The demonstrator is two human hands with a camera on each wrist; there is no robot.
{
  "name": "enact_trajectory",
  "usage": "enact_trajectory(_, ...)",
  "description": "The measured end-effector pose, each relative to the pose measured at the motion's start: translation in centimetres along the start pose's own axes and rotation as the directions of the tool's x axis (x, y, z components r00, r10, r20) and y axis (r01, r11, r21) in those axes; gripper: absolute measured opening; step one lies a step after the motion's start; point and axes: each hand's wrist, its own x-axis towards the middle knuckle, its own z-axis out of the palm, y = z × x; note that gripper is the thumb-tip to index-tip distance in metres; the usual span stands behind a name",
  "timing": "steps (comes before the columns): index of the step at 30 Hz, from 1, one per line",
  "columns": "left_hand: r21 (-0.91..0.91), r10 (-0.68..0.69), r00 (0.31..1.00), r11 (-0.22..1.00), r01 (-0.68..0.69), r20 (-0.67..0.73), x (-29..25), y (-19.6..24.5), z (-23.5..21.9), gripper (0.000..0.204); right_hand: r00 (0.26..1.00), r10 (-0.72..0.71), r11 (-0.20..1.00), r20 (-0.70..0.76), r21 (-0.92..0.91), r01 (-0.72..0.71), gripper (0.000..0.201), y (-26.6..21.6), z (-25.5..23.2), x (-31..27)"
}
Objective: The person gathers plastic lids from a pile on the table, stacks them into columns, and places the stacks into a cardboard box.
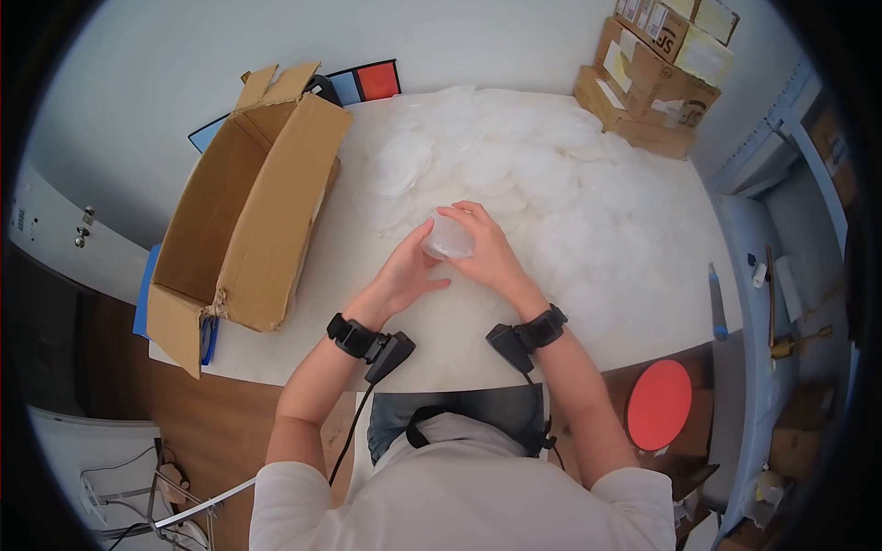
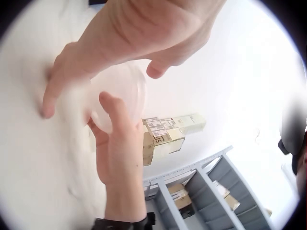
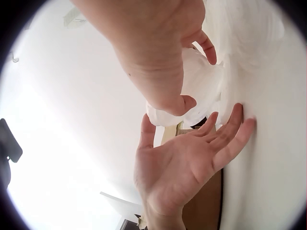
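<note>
2 hands (image 1: 485, 255) touch translucent discs (image 1: 449, 239) (1 red oval (image 1: 659, 405): head view only).

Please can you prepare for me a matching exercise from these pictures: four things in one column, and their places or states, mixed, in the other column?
Things
1. Open cardboard box
2. Stacked parcels
3. Red round object
4. Small translucent piece

Places or states
A. Held by the right hand
B. At the far right corner of the table
C. On the left side of the table, its long hollow showing
D. Lower than the tabletop, off its near right edge

Right pairs: 1-C, 2-B, 3-D, 4-A
</note>
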Motion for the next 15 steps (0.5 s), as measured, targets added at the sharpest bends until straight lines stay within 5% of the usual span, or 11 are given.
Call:
enact_trajectory(4, -0.094, 0.068, 0.998, 0.993, -0.067, 0.013, 3.3, -0.8, 0.0, 0.046, 0.998, 0.036, 0.998, -0.044, 0.052, -0.033, 0.047, 1.7, 0.4, 0.0)
enact_trajectory(6, -0.056, 0.230, 0.968, 0.970, -0.237, -0.102, 4.6, -1.7, -0.6, 0.044, 0.999, 0.032, 0.998, -0.015, 0.054, -0.031, 0.048, 1.8, 0.3, 0.0)
enact_trajectory(8, -0.058, 0.242, 0.957, 0.966, -0.254, -0.157, 4.5, -1.8, -0.4, 0.044, 0.999, 0.028, 0.998, 0.016, 0.057, -0.029, 0.049, 1.7, 0.5, -0.2)
enact_trajectory(11, -0.024, 0.298, 0.929, 0.950, -0.311, -0.219, 3.1, -1.2, -0.1, 0.046, 1.000, -0.011, 0.992, 0.021, -0.123, 0.013, 0.057, 0.7, 0.6, -0.2)
enact_trajectory(13, 0.012, 0.343, 0.913, 0.937, -0.349, -0.223, 2.8, -0.9, -0.7, 0.050, 0.996, 0.018, 0.995, 0.092, 0.101, -0.027, 0.068, -0.6, 0.1, -0.3)
enact_trajectory(15, -0.149, 0.336, 0.941, 0.934, -0.325, 0.048, 3.1, -0.8, -1.9, 0.044, 0.992, -0.006, 0.991, 0.128, 0.134, -0.011, 0.072, -0.8, 0.0, -0.4)
